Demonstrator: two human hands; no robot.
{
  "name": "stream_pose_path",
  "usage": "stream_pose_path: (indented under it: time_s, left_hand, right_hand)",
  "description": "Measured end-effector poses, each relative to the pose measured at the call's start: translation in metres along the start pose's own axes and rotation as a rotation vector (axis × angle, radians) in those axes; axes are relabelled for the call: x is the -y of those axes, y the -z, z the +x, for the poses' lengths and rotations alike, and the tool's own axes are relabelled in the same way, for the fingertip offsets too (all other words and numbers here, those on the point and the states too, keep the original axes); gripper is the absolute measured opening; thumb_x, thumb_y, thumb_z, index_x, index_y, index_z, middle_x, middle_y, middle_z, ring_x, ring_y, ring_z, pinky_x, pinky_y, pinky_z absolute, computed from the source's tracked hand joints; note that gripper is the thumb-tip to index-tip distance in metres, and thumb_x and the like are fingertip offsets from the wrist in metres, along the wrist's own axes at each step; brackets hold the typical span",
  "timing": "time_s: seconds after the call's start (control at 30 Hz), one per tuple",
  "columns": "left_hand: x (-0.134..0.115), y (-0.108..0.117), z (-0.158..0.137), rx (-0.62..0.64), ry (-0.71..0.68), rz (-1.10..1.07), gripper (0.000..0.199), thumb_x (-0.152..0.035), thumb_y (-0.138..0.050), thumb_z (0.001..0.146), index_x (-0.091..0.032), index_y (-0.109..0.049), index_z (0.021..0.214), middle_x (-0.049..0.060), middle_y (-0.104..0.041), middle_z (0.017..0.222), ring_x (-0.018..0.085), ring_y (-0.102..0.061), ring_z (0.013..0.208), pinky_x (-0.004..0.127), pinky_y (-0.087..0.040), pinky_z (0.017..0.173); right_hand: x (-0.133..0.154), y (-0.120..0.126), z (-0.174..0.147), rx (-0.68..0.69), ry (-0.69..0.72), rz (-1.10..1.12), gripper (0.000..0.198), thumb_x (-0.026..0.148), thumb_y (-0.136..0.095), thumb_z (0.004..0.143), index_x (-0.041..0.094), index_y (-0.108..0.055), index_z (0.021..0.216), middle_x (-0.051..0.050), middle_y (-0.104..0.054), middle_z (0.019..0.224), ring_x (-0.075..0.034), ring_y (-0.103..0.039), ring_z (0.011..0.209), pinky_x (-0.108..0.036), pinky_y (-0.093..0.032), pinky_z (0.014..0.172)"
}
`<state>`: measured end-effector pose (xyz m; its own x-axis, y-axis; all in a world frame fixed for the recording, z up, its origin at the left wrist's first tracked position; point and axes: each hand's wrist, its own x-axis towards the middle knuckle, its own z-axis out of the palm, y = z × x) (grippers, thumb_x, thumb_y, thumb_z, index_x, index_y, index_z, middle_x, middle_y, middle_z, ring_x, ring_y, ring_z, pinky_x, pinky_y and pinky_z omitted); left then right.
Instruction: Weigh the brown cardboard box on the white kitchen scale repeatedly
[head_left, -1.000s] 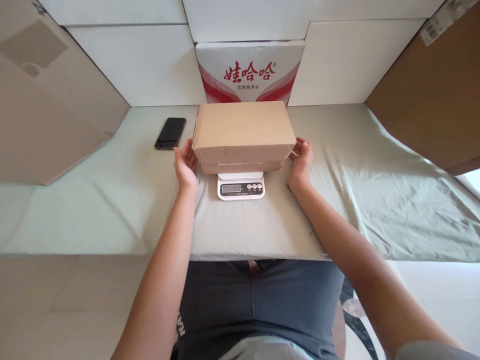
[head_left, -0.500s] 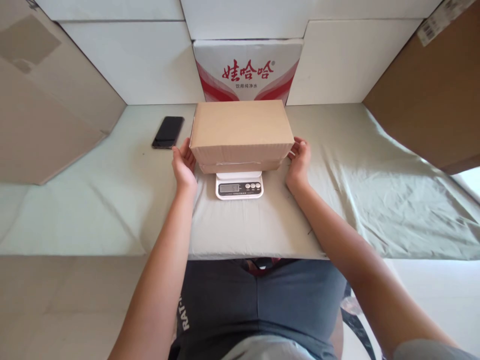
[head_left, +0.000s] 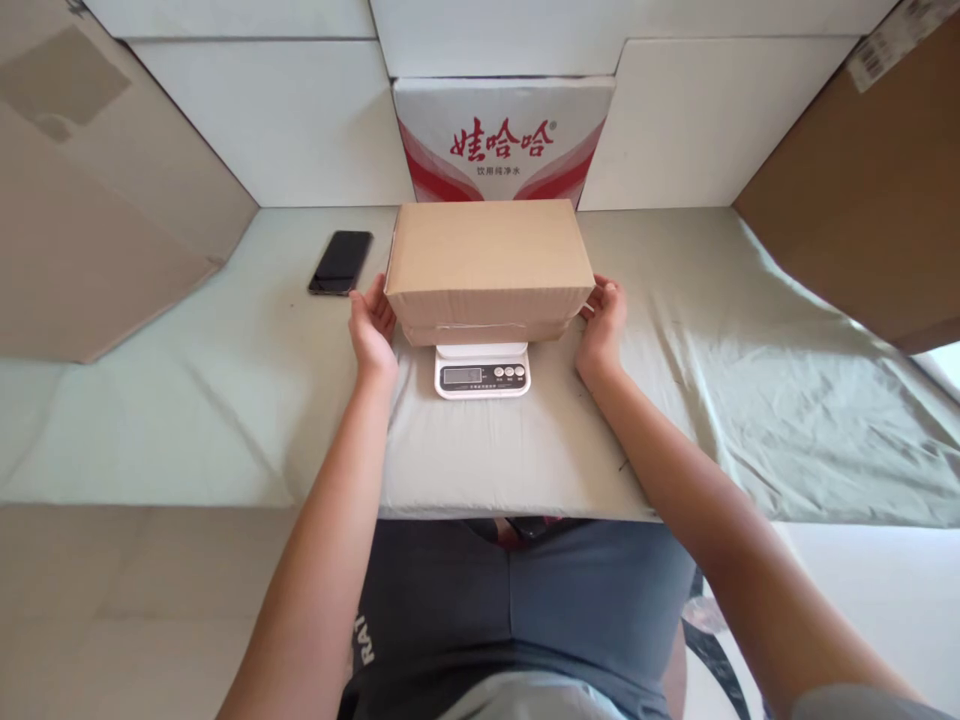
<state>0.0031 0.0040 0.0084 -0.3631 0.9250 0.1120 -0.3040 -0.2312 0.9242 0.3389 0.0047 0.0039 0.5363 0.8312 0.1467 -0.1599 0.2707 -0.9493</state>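
Observation:
A brown cardboard box (head_left: 491, 245) sits over a white digital kitchen scale (head_left: 483, 378), whose front panel with display and buttons sticks out below it. The box hides the scale's rear part, and the digits are too faint to read. My left hand (head_left: 373, 325) is at the box's left side, its fingers curved against the lower edge. On the opposite side my right hand (head_left: 603, 320) has its fingers bent at the lower right corner. The box covers some fingertips of both hands, which hold it between them.
A black phone (head_left: 340, 262) lies left of the box on the pale green cloth (head_left: 300, 420). Behind stands a white and red printed carton (head_left: 502, 140) against white panels (head_left: 262, 120). Large cardboard sheets (head_left: 97, 200) flank the left, and a brown carton (head_left: 877, 200) the right.
The view has shifted slightly, so everything appears a little further right. Both hands, the box and the scale keep their places relative to each other.

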Motion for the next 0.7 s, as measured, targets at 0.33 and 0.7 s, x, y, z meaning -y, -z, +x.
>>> stream_pose_path:
  time_s: [0.33, 0.7]
  left_hand:
    - [0.0031, 0.0028, 0.0026, 0.027, -0.016, 0.020, 0.097, -0.106, -0.045, 0.096, -0.024, -0.082, 0.133, 0.016, -0.077, 0.160, 0.039, -0.064, 0.163, 0.050, -0.053, 0.136]
    - [0.0021, 0.0025, 0.0015, 0.014, -0.011, 0.037, 0.102, -0.109, -0.040, 0.095, -0.024, -0.082, 0.134, 0.016, -0.076, 0.162, 0.038, -0.066, 0.161, 0.049, -0.054, 0.135]
  right_hand:
    - [-0.0018, 0.0013, 0.0011, 0.004, 0.005, 0.009, 0.046, 0.073, -0.053, 0.102, 0.031, -0.068, 0.114, -0.003, -0.077, 0.115, -0.024, -0.075, 0.111, -0.045, -0.059, 0.108]
    - [-0.0026, 0.0007, 0.0005, 0.000, 0.011, -0.023, 0.047, 0.074, -0.051, 0.103, 0.031, -0.067, 0.115, -0.004, -0.077, 0.118, -0.025, -0.076, 0.114, -0.048, -0.061, 0.112]
